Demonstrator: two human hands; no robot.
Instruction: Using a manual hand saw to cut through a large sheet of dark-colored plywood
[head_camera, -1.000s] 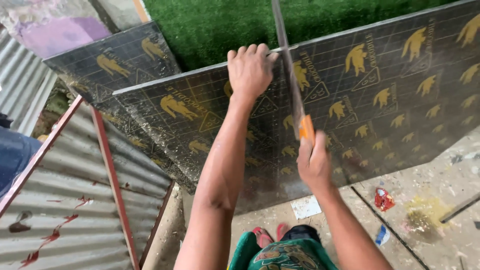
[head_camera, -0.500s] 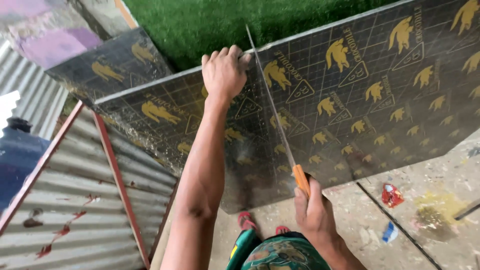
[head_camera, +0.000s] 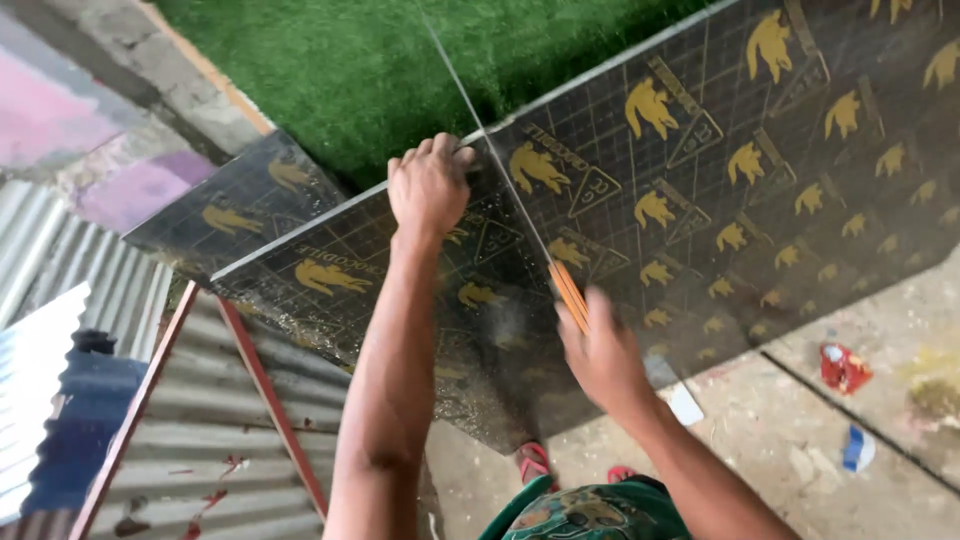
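L hand (head_camera: 430, 185) grips board (head_camera: 700, 200) edge; R hand (head_camera: 600, 355) (blurred) clamps saw (head_camera: 520, 200) handle, tip cut off.

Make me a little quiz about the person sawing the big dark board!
1. True or false: the left hand grips the top edge of the dark board.
2. Which thing does the right hand hold? A) a hammer B) a hand saw with an orange handle C) a paintbrush
3. What lies beyond the board's top edge, at the top of the view?

Key:
1. True.
2. B.
3. Green artificial grass.
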